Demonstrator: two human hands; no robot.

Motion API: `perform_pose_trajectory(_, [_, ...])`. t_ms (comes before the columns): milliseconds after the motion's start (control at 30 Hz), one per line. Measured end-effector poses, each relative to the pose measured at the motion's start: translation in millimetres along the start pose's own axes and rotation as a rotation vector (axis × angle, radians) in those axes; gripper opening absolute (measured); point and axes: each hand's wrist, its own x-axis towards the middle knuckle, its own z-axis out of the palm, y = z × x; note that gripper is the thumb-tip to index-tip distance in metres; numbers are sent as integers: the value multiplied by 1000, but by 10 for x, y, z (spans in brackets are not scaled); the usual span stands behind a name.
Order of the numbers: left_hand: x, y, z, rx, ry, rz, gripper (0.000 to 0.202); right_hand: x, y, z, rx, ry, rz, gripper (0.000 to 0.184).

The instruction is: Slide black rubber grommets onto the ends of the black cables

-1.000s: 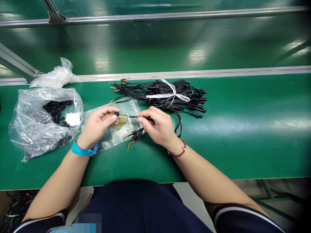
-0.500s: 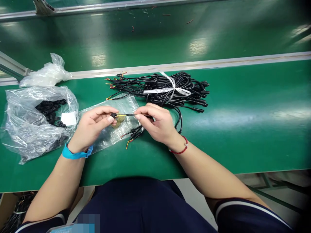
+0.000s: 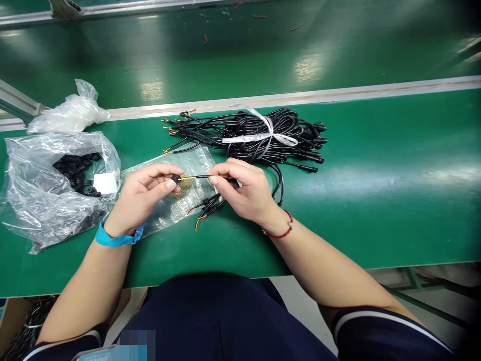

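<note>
My left hand (image 3: 150, 193) pinches a small black plastic cap (image 3: 175, 178) between thumb and fingertips. From it a black cable (image 3: 201, 177) with a bared yellow wire end runs across to my right hand (image 3: 240, 185), whose thumb and forefinger are closed on it. How far the wire sits in the cap is hidden by the fingers. Under the hands lies a clear flat plastic bag (image 3: 165, 215) with a patch of yellowish grains (image 3: 183, 187) in it. Beside my right hand, several cable ends with black fittings (image 3: 210, 204) rest on the bag's edge.
Behind my hands lies a bundle of black cables (image 3: 278, 130) tied with a white strip (image 3: 248, 139). An open plastic bag (image 3: 41, 200) of black caps (image 3: 77, 170) stands at left, with a knotted bag (image 3: 71, 115) behind it. A metal rail (image 3: 338, 93) crosses the green table (image 3: 376, 210).
Both hands keep the same hold on the cap and the cable. Only the view has shifted slightly.
</note>
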Motion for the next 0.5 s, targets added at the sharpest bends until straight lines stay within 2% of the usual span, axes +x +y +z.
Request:
perform_pose_trajectory(167, [1,18,19,22,-5,-15,20,3,-2,3,-2,10,56,9])
perform_pose_trajectory(500, [4,-28,-1,-45,-31,-26,19,1,6,-8,44,-11,5,9])
